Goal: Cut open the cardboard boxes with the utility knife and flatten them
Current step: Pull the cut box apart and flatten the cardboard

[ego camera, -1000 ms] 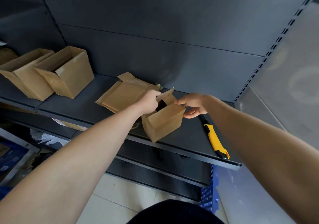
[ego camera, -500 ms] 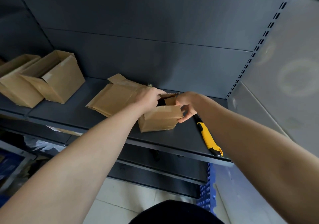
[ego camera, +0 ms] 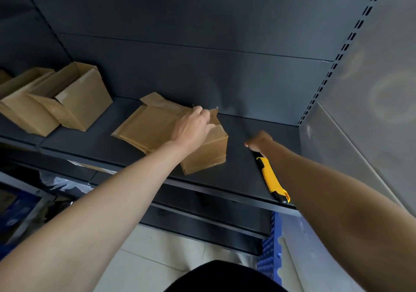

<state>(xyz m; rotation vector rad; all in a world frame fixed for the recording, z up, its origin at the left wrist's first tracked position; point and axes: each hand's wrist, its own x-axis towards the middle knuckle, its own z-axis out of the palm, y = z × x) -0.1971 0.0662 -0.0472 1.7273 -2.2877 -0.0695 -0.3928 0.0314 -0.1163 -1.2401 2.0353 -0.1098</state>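
Note:
A small brown cardboard box [ego camera: 209,154] stands on the dark shelf [ego camera: 243,179], its top flap up. My left hand [ego camera: 191,127] grips the box at its open top edge, fingers curled over the rim. To its right a yellow and black utility knife [ego camera: 271,177] lies along the shelf, its rear end at the front edge. My right hand [ego camera: 260,142], slightly blurred, is down on the knife's far end with the fingers curled over it. A stack of flattened cardboard [ego camera: 146,127] lies just left of the box, partly under my left hand.
Two open cardboard boxes [ego camera: 83,105] [ego camera: 24,109] lean together at the shelf's left end. A grey side panel [ego camera: 360,134] closes the shelf on the right. Below are lower shelves, a blue plastic crate [ego camera: 269,246] and tiled floor.
My right hand let go of the small box and moved right onto the knife's far end. The box now sits flat on the shelf, still held by my left hand.

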